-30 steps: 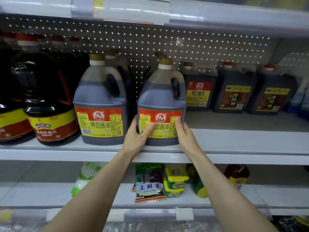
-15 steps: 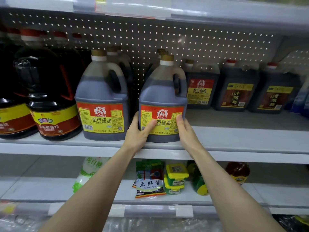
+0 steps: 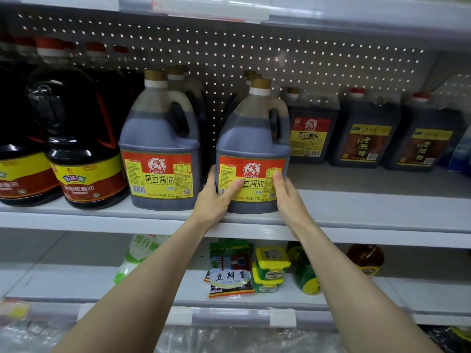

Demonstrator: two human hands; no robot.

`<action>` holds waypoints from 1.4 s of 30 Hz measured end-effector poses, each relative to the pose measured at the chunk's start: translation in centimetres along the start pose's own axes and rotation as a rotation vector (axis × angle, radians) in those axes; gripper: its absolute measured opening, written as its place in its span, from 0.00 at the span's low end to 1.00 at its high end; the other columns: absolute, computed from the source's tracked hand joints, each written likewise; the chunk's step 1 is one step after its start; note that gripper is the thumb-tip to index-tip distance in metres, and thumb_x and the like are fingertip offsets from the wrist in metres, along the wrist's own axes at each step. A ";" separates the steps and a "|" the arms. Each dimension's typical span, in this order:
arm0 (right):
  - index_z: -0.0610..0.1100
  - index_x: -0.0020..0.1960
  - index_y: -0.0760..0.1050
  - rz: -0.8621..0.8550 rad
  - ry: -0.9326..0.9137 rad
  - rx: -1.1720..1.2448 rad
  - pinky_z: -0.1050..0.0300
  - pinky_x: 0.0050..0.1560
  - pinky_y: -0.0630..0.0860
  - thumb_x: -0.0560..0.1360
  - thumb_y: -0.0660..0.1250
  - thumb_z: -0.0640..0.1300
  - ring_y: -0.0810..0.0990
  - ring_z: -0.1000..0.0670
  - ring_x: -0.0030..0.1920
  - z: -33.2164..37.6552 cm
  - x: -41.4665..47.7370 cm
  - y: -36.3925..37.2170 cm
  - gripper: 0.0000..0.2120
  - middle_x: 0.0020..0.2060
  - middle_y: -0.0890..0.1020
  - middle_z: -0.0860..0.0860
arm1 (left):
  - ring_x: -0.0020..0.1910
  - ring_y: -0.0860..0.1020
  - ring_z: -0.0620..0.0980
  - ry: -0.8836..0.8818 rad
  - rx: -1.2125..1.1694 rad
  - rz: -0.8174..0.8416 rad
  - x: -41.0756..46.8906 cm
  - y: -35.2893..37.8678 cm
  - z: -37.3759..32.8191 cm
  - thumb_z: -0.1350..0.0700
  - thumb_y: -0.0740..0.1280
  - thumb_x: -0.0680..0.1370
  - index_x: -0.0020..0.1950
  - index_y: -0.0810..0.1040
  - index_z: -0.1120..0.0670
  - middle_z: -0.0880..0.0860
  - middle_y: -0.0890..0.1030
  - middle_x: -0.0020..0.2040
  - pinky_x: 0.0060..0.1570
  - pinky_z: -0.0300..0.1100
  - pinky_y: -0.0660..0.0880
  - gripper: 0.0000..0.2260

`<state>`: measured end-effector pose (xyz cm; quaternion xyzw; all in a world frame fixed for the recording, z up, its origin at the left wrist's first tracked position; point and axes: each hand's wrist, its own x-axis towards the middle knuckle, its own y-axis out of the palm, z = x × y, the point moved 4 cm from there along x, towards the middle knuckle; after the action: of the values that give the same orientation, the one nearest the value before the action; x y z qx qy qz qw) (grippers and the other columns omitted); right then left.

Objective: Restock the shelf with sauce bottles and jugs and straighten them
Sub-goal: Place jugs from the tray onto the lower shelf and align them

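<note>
White shop shelf runs just under the fingers, where the left hand and right hand both grip the sides of one sauce jug standing at the front edge. Left of the fingers a twin jug already faces out; right and far behind them, dark jugs probably need pulling forward.

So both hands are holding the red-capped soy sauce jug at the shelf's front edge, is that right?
Not quite: in the head view the jug has a gold cap, not red. The left hand and right hand do hold it at the front edge of the shelf.
</note>
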<state>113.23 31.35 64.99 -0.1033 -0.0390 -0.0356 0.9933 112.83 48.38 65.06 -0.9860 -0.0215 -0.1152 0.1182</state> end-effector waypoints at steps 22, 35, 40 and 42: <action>0.53 0.73 0.65 -0.004 -0.042 0.017 0.58 0.60 0.71 0.77 0.52 0.65 0.75 0.53 0.61 0.1 0.3 -0.2 0.28 0.62 0.77 0.55 | 0.54 0.76 0.36 0.017 -0.018 0.008 0.6 0.1 0.1 0.43 0.65 0.76 0.70 0.64 0.45 0.35 0.77 0.54 0.63 0.41 0.70 0.25; 0.48 0.71 0.67 -0.026 -0.126 0.040 0.59 0.61 0.74 0.80 0.59 0.54 0.76 0.55 0.61 1.6 -1.8 -1.1 0.21 0.62 0.78 0.52 | 0.67 0.72 0.47 -0.009 0.041 -0.035 -1.1 -0.8 -1.2 0.45 0.65 0.78 0.75 0.63 0.54 0.49 0.74 0.68 0.69 0.49 0.67 0.28; 0.45 0.72 0.66 -0.062 -0.152 0.011 0.75 0.49 0.73 0.80 0.61 0.50 0.75 0.62 0.54 2.5 -3.9 -1.7 0.22 0.57 0.76 0.56 | 0.68 0.70 0.50 -0.026 0.031 -0.068 -2.8 -1.5 -2.1 0.46 0.66 0.78 0.75 0.62 0.56 0.53 0.72 0.70 0.70 0.49 0.67 0.30; 0.44 0.73 0.64 -0.078 -0.136 -0.015 0.71 0.54 0.73 0.80 0.63 0.50 0.74 0.60 0.58 2.7 -4.7 -1.8 0.25 0.62 0.74 0.55 | 0.68 0.71 0.50 -0.026 0.039 -0.076 -3.6 -1.8 -2.5 0.46 0.66 0.78 0.74 0.63 0.55 0.54 0.72 0.69 0.69 0.50 0.68 0.29</action>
<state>108.22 30.44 67.61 -0.1112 -0.1100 -0.0673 0.9854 108.61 49.45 67.00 -0.9834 -0.0629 -0.1063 0.1326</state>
